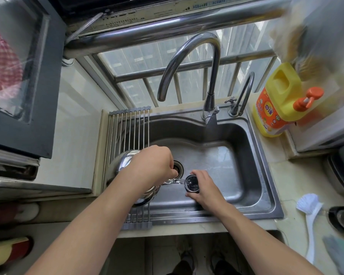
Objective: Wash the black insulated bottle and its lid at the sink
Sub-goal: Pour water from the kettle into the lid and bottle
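Right hand (206, 192) curls fingers (189, 194) round bottle (191, 183); left hand (149, 165) grips kettle (123, 165).

Bare left hand (149, 165) and right hand (205, 190), bare forearms (99, 221), dark shoes (186, 260).

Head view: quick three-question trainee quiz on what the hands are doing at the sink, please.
1. True or false: the tall faucet is filling the black bottle held by the right hand.
2. Which holds the kettle? A) left hand B) right hand C) neither
3. Fill in: the white brush lies on the counter to the sink's ____.
Key: 1 false, the kettle pours; 2 A; 3 right.
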